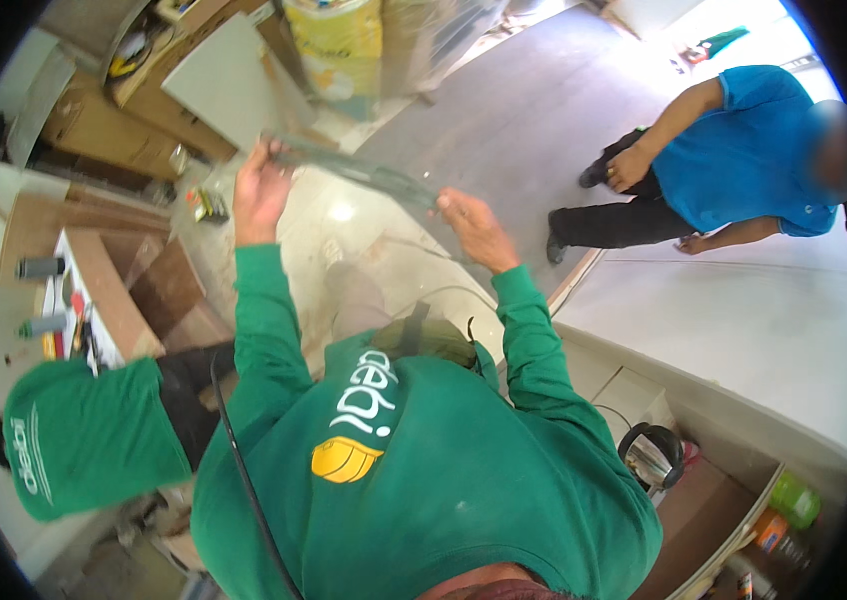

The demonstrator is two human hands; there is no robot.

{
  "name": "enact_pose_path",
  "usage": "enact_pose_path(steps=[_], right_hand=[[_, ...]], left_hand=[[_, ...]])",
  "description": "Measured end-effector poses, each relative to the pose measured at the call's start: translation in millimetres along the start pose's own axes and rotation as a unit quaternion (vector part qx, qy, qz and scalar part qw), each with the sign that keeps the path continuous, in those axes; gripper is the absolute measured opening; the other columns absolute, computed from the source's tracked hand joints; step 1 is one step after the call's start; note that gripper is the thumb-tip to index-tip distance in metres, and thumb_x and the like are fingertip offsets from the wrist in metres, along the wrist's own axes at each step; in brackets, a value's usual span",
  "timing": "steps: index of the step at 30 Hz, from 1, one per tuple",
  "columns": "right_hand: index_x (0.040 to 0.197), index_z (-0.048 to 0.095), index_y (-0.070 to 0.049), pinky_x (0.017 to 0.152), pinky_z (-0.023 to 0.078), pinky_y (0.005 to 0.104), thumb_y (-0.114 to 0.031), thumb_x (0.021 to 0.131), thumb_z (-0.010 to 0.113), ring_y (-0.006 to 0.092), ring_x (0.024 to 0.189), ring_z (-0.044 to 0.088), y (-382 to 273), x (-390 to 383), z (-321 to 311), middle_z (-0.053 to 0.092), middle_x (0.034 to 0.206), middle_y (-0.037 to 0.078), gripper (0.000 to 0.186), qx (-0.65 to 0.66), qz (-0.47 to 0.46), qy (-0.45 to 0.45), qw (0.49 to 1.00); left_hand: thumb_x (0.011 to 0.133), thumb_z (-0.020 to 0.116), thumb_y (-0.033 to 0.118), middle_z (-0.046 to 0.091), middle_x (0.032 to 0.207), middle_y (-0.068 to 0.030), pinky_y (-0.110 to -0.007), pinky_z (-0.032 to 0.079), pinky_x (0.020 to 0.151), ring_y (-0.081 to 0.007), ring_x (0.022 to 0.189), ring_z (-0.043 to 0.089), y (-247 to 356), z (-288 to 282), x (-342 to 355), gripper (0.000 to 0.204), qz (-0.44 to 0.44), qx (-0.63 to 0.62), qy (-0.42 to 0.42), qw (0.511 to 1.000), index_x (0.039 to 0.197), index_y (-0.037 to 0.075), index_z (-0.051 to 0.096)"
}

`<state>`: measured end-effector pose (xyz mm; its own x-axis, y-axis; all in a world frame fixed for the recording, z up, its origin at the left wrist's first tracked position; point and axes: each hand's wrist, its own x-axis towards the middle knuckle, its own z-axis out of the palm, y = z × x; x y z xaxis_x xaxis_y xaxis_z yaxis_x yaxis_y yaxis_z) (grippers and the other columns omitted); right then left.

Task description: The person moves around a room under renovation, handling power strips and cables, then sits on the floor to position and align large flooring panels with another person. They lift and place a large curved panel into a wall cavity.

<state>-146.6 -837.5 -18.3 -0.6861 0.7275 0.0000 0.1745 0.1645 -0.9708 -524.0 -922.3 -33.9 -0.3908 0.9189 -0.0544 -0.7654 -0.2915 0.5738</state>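
Raised in front of me is a long, thin, grey-green see-through sheet (369,172) that looks like a glass pane, seen almost edge-on. My left hand (262,190) grips its left end, the fingers closed at its edge. At the other end my right hand (481,232) is closed on the pane, with the thumb near its upper edge. Between the two hands the pane slopes down to the right. Blur hides its exact outline. Below it show the pale floor and part of my leg.
A person in a blue shirt (749,150) stands at right, by a large grey panel (504,130). Another, in green (99,435), bends at left beside a wooden cabinet (104,275). Boards, cardboard and a yellow sack (339,45) are ahead. A kettle (652,455) sits lower right.
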Motion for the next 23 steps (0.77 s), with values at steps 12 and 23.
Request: enact_pose_path(steps=[12,23], right_hand=[[0.098,0.069,-0.005,0.071,0.056,0.0531,-0.009,0.082,0.063,0.0378,0.091,0.071,-67.3,201.3,158.6,0.071,0.097,0.015,0.018,-0.366,-0.13,-0.083,0.918],[0.109,0.058,-0.006,0.059,0.042,0.029,-0.015,0.097,0.056,0.008,0.071,0.046,-122.1,341.1,228.5,0.049,0.079,-0.002,0.015,0.507,-0.011,0.133,0.852]], left_hand=[[0.072,0.093,0.039,0.051,0.153,-0.0183,-0.043,0.04,0.117,-0.0309,0.138,0.052,112.1,6.8,77.5,0.109,-0.051,0.429,-0.233,0.872,0.158,0.005,0.035],[0.085,0.088,0.023,0.06,0.126,-0.0062,-0.031,0.051,0.098,-0.0173,0.112,0.061,129.3,-50.7,138.6,0.069,-0.28,0.372,-0.086,0.881,0.137,0.001,0.048]])
